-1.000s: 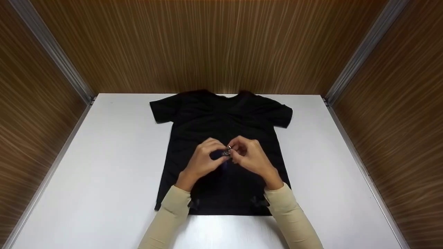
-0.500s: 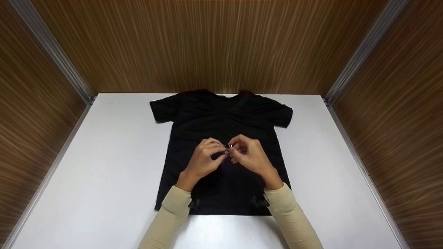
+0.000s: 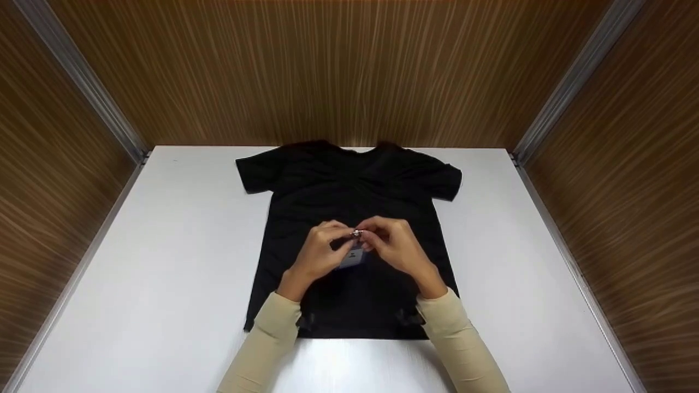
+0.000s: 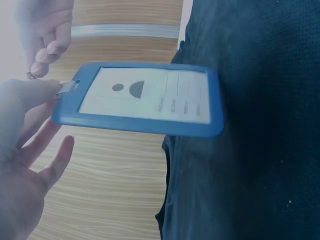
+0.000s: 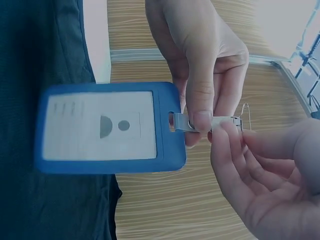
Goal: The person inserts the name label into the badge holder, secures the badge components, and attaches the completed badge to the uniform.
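Observation:
A blue-framed ID badge holder [image 5: 170,150] with a white card hangs from a clear strap [image 5: 184,122] through its slot. My left hand [image 3: 319,251] pinches that strap between thumb and fingers. At the strap's end is a metal clip with a wire pin [image 5: 246,116], which my right hand [image 3: 398,245] pinches with its fingertips. In the head view both hands meet above the middle of a black T-shirt [image 3: 355,185], and the badge shows partly below the fingers. The left wrist view shows the card's front with a simple person icon.
The T-shirt lies spread, collar away from me, on a white table [image 3: 180,262]. A wood-grain panel [image 3: 349,71] stands behind it, with similar panels at both sides joined by metal corner strips [image 3: 93,82].
The badge's card has come into view below the fingers in the head view. Both hands stay in nearly the same place, with the fingers shifting slightly around the clip.

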Available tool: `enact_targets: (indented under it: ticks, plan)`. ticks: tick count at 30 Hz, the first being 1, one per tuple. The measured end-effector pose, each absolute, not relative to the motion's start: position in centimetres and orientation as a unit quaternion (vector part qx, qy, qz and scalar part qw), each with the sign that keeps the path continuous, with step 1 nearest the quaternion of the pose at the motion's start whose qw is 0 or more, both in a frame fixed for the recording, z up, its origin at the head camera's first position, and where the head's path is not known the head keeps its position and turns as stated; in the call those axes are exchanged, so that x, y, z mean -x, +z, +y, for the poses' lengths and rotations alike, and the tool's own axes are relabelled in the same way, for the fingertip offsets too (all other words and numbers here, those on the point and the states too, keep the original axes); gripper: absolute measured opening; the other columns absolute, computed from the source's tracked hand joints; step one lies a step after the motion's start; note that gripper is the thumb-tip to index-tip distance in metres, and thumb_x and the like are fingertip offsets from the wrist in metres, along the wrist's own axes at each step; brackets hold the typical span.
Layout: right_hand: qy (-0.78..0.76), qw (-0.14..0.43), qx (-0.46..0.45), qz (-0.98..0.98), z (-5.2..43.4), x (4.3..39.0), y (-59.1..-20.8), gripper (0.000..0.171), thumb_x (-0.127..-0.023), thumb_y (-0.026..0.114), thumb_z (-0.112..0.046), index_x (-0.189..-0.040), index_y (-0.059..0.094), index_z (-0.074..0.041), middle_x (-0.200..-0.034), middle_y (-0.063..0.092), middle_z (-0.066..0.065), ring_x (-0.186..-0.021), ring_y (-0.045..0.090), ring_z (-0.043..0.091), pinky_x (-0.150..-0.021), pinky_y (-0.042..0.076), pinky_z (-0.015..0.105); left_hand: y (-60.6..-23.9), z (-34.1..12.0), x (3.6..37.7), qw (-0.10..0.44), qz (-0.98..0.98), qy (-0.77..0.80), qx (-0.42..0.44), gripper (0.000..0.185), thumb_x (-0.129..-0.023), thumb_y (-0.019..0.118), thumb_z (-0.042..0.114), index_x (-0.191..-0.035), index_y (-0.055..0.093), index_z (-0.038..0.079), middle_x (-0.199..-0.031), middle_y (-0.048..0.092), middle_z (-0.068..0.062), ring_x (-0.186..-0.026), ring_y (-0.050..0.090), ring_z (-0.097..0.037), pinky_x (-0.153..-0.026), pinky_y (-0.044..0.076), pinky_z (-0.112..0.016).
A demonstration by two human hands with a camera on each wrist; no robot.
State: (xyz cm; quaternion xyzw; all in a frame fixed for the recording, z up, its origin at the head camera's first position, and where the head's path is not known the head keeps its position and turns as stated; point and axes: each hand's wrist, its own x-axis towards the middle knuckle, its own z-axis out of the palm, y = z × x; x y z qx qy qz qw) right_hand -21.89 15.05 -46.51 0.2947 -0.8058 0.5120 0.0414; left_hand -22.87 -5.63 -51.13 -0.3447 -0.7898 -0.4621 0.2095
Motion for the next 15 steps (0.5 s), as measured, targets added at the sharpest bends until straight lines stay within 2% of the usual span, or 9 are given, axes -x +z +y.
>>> enact_targets:
  ticks: [9,15]
  plan:
    - [0.491,0.101,-0.286,-0.817,15.12,22.04,-46.67,0.009,-0.097,0.068,-0.003,-0.095,0.076,0.001,-0.087,0.077,0.014,-0.065,0.072,0.02,-0.061,0.059,0.022,-51.13,-5.62,22.79,0.172,-0.775,-0.495,0.354,0.018,-0.093,0.075,0.004,-0.111,0.079,0.002,-0.101,0.078,-0.012,-0.095,0.074,-0.022,-0.086,0.061,-0.039]
    - [0.491,0.116,-0.266,-0.821,15.06,22.09,-46.83,0.01,-0.097,0.067,-0.001,-0.091,0.075,0.0,-0.08,0.075,0.013,-0.061,0.068,0.019,-0.058,0.055,0.021,-51.11,-5.5,22.78,0.136,-0.779,-0.493,0.362,0.021,-0.092,0.074,-0.001,-0.112,0.075,-0.001,-0.109,0.077,-0.014,-0.103,0.075,-0.023,-0.091,0.061,-0.035]
